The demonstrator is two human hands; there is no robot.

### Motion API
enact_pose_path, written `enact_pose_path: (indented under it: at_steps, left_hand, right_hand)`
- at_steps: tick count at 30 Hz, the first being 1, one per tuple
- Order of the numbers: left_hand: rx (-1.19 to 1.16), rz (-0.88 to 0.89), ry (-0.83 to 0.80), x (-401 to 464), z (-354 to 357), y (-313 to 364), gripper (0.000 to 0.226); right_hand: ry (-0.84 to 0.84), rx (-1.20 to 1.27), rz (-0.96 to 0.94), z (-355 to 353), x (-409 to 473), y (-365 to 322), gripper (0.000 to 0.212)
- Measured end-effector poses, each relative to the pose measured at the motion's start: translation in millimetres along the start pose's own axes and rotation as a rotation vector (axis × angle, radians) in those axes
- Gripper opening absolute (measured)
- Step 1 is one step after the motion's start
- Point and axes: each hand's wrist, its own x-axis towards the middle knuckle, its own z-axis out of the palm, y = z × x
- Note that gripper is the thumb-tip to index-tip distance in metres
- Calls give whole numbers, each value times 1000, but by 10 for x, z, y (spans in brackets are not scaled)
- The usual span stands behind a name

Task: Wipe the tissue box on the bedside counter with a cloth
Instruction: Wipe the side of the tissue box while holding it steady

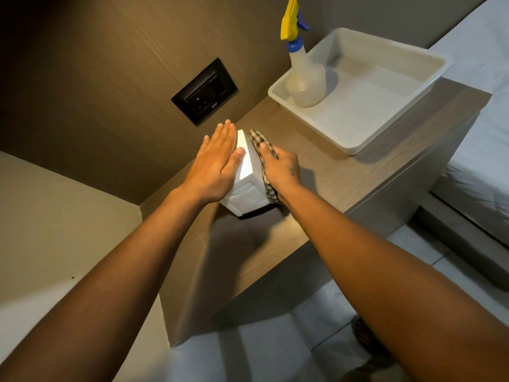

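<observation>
Tissue box [249, 172] between hands, tray [355, 150] nearby

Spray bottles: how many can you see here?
1. The spray bottle, with a yellow and blue trigger, stands upright in the near left corner of the white tray on the counter. Others could be outside the view.
</observation>
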Motion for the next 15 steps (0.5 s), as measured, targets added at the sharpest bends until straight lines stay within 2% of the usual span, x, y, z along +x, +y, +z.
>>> enact_pose_path:
  at_steps: [6,15]
  left_hand:
    - [-4,13,10,13,17,-21,70]
    - [-15,-6,9,29,2,-11,74]
  right_hand:
    - [59,82,12,32,-219,91,30]
    - [1,211,106,-158,-326,-194,22]
